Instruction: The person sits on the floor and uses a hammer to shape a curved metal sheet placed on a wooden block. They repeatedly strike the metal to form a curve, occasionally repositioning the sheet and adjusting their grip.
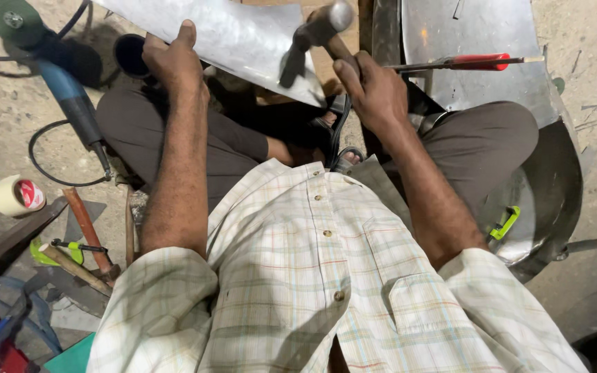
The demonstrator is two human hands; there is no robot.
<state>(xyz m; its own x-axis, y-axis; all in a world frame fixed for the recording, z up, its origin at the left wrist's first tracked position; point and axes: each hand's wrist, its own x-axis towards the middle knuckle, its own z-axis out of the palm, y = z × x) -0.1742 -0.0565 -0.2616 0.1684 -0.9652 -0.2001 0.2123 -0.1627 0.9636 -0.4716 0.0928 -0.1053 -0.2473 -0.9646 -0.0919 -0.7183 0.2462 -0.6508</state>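
The left hand (171, 59) grips the metal sheet (243, 34) over the lap, the right hand's (371, 86) fingers wrap the hammer (323, 31), and a bad swing could hit the thumb holding the sheet.

A blue-handled angle grinder (63, 90) lies on the concrete floor (8, 148) at upper left, its black cable (50, 176) looping beside it. A roll of tape (14, 195) sits nearby. Wooden-handled tools (88, 238) lie further down, beside a green-handled tool (60, 247). At upper right, a red-handled screwdriver (475, 62) rests on metal sheeting (492, 90). A green clip (504, 223) lies in a round metal pan (554, 186).
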